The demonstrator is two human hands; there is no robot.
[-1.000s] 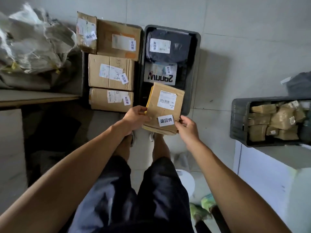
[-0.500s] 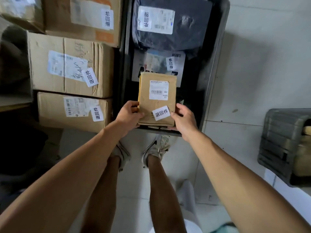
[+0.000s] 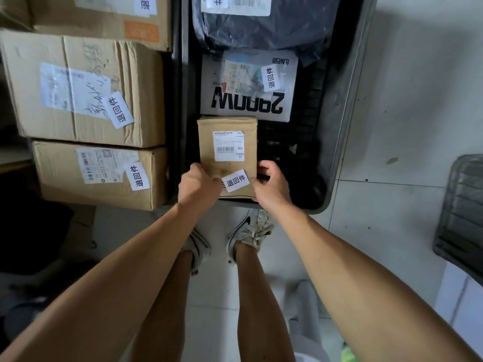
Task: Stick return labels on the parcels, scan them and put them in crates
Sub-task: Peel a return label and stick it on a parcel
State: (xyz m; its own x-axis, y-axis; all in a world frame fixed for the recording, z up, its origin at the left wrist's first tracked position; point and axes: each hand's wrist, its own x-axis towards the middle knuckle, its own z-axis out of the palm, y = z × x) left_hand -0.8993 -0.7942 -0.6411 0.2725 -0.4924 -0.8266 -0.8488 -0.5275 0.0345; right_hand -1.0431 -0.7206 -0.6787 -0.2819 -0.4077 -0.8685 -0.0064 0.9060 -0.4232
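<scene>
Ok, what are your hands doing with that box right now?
Left hand and right hand both gripping the small box. Box low in the black crate, below the white parcel. Nothing in the way.

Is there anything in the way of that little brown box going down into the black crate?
Nothing visible blocks it. Both hands, left hand and right hand, hold the small brown box at the near end of the black crate, just in front of the white parcel. The crate floor beside it shows dark and bare.
</scene>
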